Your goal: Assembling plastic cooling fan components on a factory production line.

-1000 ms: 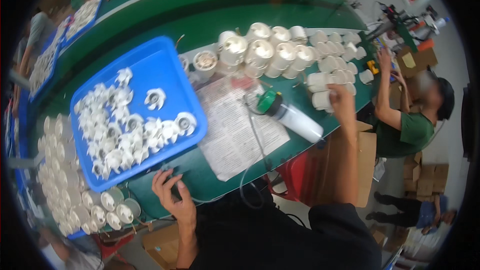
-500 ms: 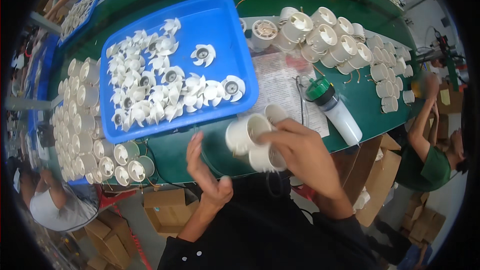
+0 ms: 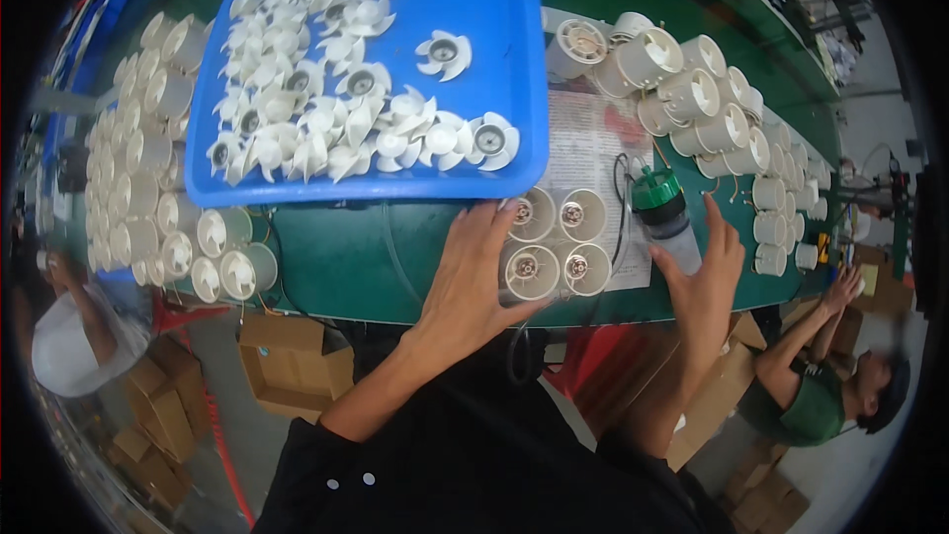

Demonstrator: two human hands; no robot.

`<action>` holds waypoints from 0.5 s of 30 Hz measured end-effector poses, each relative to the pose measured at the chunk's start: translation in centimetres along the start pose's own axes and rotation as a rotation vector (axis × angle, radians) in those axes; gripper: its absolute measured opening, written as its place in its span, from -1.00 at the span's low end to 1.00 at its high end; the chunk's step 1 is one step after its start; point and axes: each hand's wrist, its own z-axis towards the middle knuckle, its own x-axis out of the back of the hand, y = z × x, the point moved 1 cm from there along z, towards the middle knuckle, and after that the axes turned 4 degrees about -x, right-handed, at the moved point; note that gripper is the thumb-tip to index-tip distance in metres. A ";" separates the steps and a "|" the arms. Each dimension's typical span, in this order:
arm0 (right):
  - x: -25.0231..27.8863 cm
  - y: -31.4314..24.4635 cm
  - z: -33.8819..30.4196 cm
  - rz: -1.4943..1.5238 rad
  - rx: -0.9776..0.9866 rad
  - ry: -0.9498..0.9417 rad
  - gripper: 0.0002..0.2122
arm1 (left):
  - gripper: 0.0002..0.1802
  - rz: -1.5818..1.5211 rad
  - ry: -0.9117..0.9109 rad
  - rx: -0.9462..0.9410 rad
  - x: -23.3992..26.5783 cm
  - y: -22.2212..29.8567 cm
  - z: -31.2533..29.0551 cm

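Several white round fan housings [image 3: 530,271] stand in a tight square near the front edge of the bench, with their open ends up and metal parts inside. My left hand [image 3: 465,267] curves around their left side, thumb at the near one and fingers at the far one. Just right of them, a bottle [image 3: 677,237] with a green cap and a dark collar leans on the bench. My right hand [image 3: 704,282] is at its lower part, thumb and fingers spread to either side; whether it touches the bottle I cannot tell.
A blue tray [image 3: 539,69] of white fan impellers [image 3: 361,84] lies beyond my left hand. More housings are massed at the left [image 3: 148,153] and back right [image 3: 682,89]. Printed paper [image 3: 583,138] and a dark cable lie by the bottle. Another person [image 3: 811,386] sits at the right.
The housings that my right hand was handling now stand upright in a square. My left hand has come against them, and my right hand has moved right to the bottle. The view has shifted.
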 end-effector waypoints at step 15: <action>5.8 5.9 2.2 1.642 0.085 0.199 -0.18 | -0.23 -0.050 0.039 0.010 -0.1 -0.9 -1.0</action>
